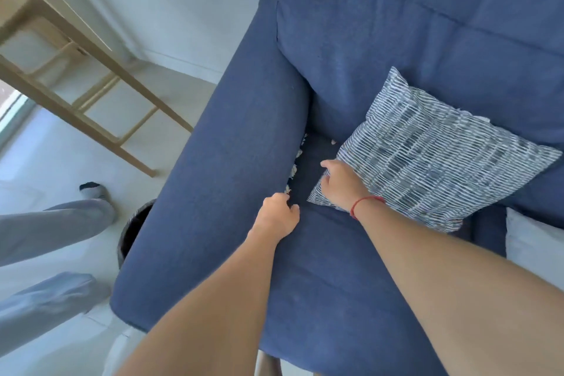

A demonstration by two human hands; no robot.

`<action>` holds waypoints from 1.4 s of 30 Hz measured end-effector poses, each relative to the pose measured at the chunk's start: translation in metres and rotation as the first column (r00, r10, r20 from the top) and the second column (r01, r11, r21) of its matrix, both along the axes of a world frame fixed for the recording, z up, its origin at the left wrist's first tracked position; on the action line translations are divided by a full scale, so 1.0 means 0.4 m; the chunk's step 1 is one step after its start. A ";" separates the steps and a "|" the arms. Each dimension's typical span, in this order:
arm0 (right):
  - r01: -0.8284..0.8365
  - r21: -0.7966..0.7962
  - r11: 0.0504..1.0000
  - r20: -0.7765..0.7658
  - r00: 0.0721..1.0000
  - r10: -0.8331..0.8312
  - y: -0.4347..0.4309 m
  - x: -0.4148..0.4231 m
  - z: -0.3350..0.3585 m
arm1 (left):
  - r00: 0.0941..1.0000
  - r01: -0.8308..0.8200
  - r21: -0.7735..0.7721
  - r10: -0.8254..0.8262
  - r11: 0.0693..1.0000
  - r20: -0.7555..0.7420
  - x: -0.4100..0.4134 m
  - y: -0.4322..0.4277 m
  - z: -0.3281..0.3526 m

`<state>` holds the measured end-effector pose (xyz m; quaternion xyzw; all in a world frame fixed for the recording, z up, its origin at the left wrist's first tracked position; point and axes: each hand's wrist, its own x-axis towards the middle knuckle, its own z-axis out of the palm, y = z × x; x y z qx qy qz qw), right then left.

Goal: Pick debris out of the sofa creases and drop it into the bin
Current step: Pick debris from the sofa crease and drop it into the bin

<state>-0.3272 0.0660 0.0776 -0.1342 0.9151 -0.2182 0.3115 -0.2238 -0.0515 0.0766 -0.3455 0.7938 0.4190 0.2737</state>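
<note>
A blue fabric sofa (351, 268) fills the view. Pale scraps of debris (294, 170) show in the crease between its left armrest (232, 162) and the seat cushion, and one small piece (333, 141) lies by the pillow's corner. My left hand (279, 217) rests at the near end of that crease, fingers curled into it; whether it holds any scrap is hidden. My right hand (343, 185), a red string on its wrist, grips the corner of a blue-and-white patterned pillow (433, 156). A dark round bin (132, 232) stands on the floor beside the armrest, partly hidden by it.
Another person's legs in grey trousers (52, 229) stand on the pale floor at left, close to the bin. A wooden stool (76, 70) is at the upper left. A white cushion (534, 241) lies at the sofa's right edge.
</note>
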 end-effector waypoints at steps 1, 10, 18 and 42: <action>-0.010 0.005 1.000 0.031 0.999 0.009 0.004 0.009 -0.033 | 0.999 0.004 0.004 -0.004 1.000 0.044 0.011 0.009 -0.034; -0.238 0.022 0.971 0.271 0.936 0.223 -0.060 0.099 -0.316 | 0.971 -0.090 0.075 0.070 0.993 0.228 0.113 0.028 -0.314; -0.482 0.070 0.873 0.210 0.863 0.459 -0.129 0.101 -0.434 | 0.988 -0.053 -0.021 0.055 0.998 0.146 0.136 0.022 -0.439; 0.149 -0.083 0.985 -0.002 0.989 -0.150 -0.051 0.059 -0.221 | 0.991 -0.045 -0.149 0.024 0.988 -0.134 0.034 0.016 -0.206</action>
